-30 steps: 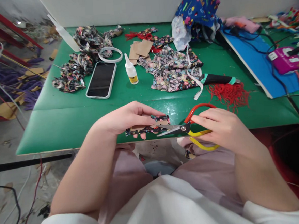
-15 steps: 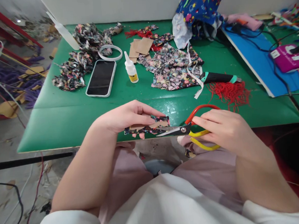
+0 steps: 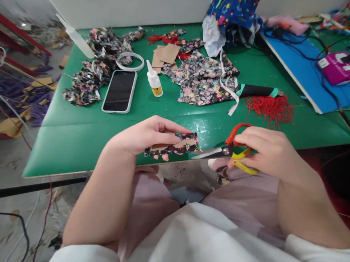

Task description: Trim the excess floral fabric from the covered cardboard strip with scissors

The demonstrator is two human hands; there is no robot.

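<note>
Nearest the person, just over the near edge of the green table (image 3: 74, 146), the left hand (image 3: 142, 137) pinches a small floral fabric piece (image 3: 176, 145), thumb below and fingers on top, with a strip of brown card showing along it. The piece lies flat with its long axis running left to right, its right end toward the scissors (image 3: 224, 150).

The right hand (image 3: 266, 152) is clenched around the red and yellow handles; the blades look closed and point left at the fabric's right end, their tips just beside it, apparently not touching.

This looks like a trimming step between snips. A further cut would call for opening the blades and sliding the fabric edge between them.

Beyond the fabric piece lie a phone (image 3: 120, 91) and a glue bottle (image 3: 154, 80), with loose floral fabric (image 3: 201, 79) to their right.
</note>
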